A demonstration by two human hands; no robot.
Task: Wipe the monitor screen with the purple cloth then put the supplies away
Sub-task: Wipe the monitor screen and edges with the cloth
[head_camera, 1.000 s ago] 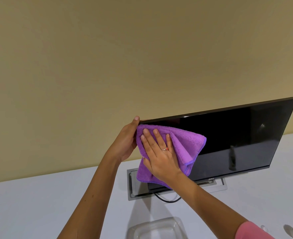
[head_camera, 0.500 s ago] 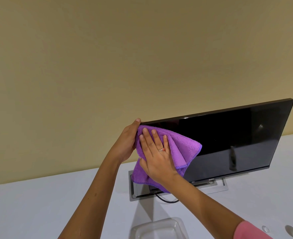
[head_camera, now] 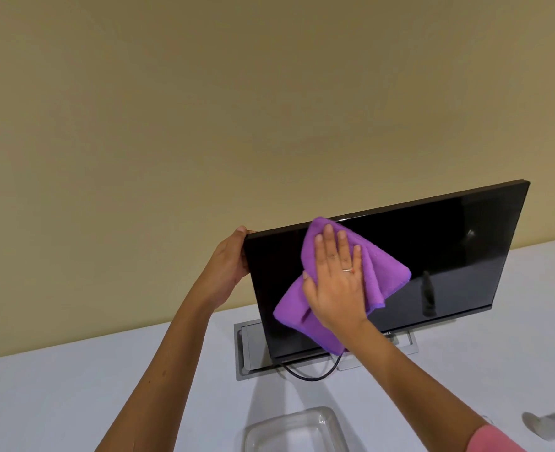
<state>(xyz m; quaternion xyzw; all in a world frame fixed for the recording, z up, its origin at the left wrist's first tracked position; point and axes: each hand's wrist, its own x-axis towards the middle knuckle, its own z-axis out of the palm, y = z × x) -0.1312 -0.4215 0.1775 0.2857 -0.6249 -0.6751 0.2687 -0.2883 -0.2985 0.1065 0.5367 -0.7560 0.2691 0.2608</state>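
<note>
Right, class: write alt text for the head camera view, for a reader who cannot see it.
A person's right hand presses a purple cloth flat against a black monitor screen, while the left hand grips the monitor's upper left corner. The monitor stands on a white table before a beige wall, with a clear plastic container nearer the camera.

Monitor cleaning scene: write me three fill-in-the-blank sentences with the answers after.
1. The right hand presses a ____ cloth flat against the monitor.
2. The left hand holds the monitor's upper ____ corner.
3. A clear ____ container sits on the white table.

Missing words: purple; left; plastic
</note>
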